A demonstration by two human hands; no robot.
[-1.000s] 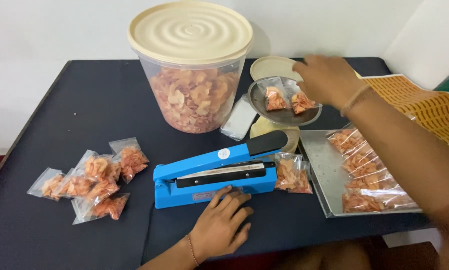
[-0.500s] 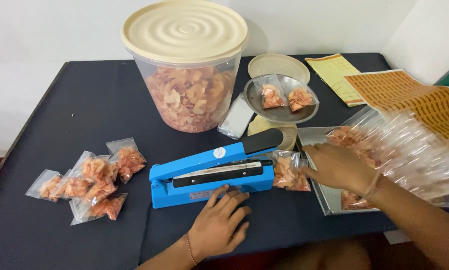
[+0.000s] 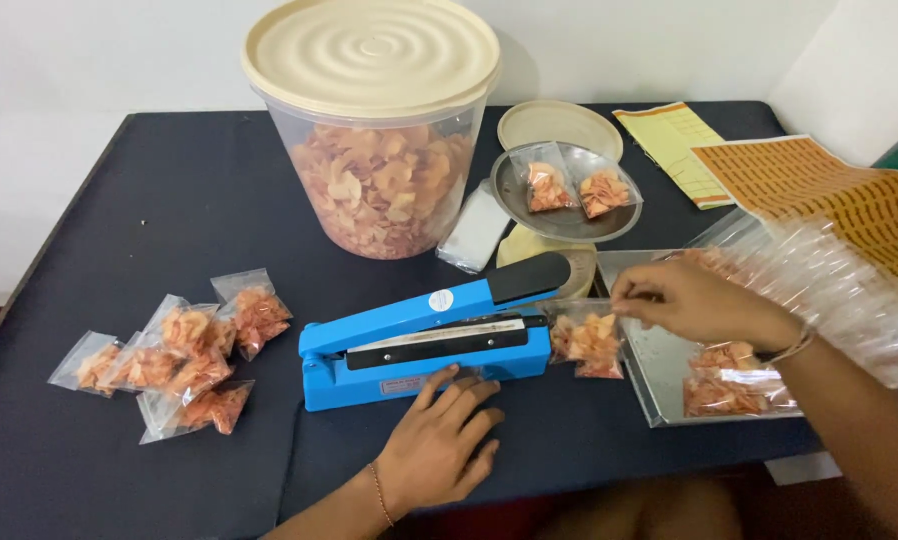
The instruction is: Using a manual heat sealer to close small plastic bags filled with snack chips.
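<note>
Black table (image 3: 169, 200): sealed snack bags (image 3: 169, 350) piled left; right hand (image 3: 689, 300) pinches an unsealed bag (image 3: 587, 342) beside blue heat sealer (image 3: 424, 340), left hand (image 3: 439, 440) flat, open; more await

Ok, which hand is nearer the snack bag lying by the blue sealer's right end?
Right. The right hand touches the snack bag; the left hand rests flat before the blue sealer.

We count one lidded tub of chips (image 3: 379, 150), one blue heat sealer (image 3: 429, 335), two filled bags in the steel dish (image 3: 609, 222), one bag (image 3: 587, 342) at the sealer, two label sheets (image 3: 819, 195).
</note>
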